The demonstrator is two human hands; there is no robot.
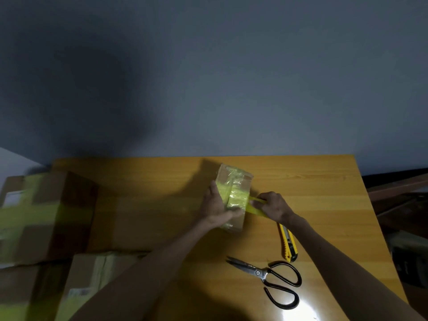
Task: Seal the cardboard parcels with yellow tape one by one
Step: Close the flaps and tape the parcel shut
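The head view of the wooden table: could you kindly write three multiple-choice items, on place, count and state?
1. Where do the black-handled steel scissors lie? A) on a box B) on the orange wooden table, nearer the person than the yellow utility knife C) in a drawer
2. How many cutting tools lie on the table? A) one B) two C) four
3. What is the right hand doing? A) resting flat B) gripping scissors C) pinching yellow tape at the small cardboard parcel
Answers: B, they lie nearer than the knife; B, scissors plus knife; C, fingers close on tape.
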